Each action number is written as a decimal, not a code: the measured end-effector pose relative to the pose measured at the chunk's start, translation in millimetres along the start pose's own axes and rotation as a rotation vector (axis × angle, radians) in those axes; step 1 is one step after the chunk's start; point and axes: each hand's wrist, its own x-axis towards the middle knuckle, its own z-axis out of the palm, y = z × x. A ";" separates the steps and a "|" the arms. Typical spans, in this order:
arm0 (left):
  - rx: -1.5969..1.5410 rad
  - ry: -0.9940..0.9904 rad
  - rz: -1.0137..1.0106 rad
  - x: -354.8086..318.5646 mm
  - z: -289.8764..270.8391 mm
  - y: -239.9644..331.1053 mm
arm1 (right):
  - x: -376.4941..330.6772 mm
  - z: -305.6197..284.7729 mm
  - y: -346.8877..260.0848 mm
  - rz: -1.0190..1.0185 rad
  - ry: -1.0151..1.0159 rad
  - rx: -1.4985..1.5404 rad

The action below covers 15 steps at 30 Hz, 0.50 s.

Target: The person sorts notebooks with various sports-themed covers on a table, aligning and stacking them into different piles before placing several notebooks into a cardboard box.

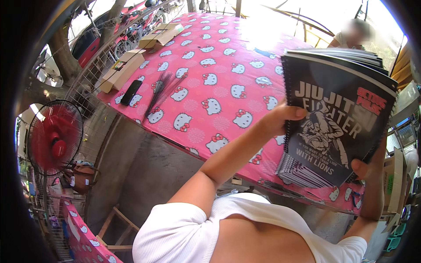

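A thick stack of spiral-bound notebooks (322, 144) with black covers and a white fighter drawing fills the right side. It is held up over the right end of the pink-covered table (197, 94). My left hand (286, 117) grips its left edge, thumb across the top cover. Down at the lower right corner, my right hand (367, 168) holds the other side, its thumb on the cover. The fingers of both hands are mostly hidden behind the stack. Black binding coils show along the notebooks' left edge, and the lower ones fan out below the top cover.
Loose black plastic coils (160, 91) lie on the table's left part beside a black phone (131, 92). Two cardboard boxes (123, 69) line the far left edge. A red fan (55, 138) stands left, near a brown bag (81, 177). Another person (353, 35) is beyond the table's far right.
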 end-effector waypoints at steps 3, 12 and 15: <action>0.151 0.078 0.080 -24.5 -14.0 69.7 | 29.1 12.2 41.8 -0.067 -0.198 -0.216; 0.538 0.383 0.070 -130.6 -117.3 239.7 | 100.2 236.1 102.3 0.173 -0.600 0.151; 0.788 0.358 0.111 -147.6 -150.1 253.8 | 73.9 294.4 165.0 0.382 -0.672 0.520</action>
